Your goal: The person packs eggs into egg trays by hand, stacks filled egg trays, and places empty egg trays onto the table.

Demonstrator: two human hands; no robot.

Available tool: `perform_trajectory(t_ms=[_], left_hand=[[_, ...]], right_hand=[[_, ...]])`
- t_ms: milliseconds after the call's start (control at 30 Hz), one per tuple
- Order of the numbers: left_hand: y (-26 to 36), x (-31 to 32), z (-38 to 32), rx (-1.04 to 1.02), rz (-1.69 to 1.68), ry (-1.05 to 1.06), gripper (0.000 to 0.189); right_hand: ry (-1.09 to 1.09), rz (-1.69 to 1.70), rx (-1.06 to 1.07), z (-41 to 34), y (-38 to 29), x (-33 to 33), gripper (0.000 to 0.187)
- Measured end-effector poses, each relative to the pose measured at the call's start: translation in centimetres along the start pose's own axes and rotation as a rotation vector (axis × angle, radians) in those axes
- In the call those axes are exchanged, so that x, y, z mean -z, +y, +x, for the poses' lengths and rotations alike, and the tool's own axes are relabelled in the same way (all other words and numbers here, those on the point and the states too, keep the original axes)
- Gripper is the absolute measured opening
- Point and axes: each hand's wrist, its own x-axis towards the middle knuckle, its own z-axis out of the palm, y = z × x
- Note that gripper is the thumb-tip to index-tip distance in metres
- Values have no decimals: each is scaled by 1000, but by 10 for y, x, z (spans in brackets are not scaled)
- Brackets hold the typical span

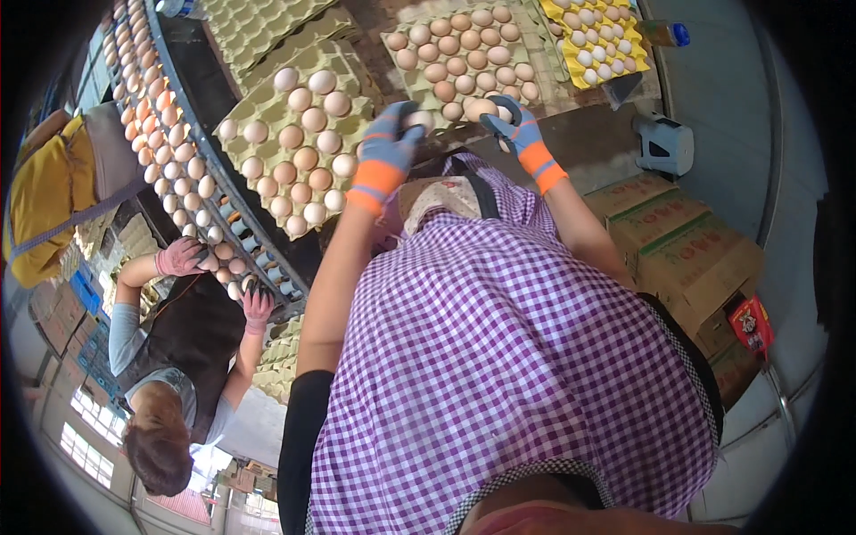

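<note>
My left hand [391,137], in a grey-and-orange work glove, grips a pale egg [420,120] between the two larger egg trays. In a matching glove, my right hand [517,129] holds a brown egg [481,109] and at least one paler egg [504,114] at the near edge of the middle tray. That middle pulp tray [394,79] carries rows of brown and pinkish eggs. Left of it, a second pulp tray [267,110] is partly filled, with bare cups among its eggs. My left forearm passes beside this tray's right side.
A roller conveyor [194,124] loaded with eggs curves down the left, where a co-worker's gloved hands [180,256] touch eggs. Stacked pulp trays [257,23] stand behind. At right are a yellow egg tray [568,57], a jar [662,33] and cardboard boxes [675,247].
</note>
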Motion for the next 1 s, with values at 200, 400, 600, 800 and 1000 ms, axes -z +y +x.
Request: perform_trajectory(t_ms=[200,400,600,800,1000], left_hand=[[-49,-85,107,50,638,78,30],[-112,-67,148,333,558,127,51],[-71,-28,114,63,-442,560,45],[13,12,1,89,-523,598,43],[-3,27,-56,133,-323,615,39]], right_hand=[[68,-597,169,33,23,4,56],[-73,-888,281,69,11,-57,52],[-107,-1023,265,78,20,-79,32],[-235,-849,428,54,59,-86,41],[72,-733,350,72,74,-76,32]])
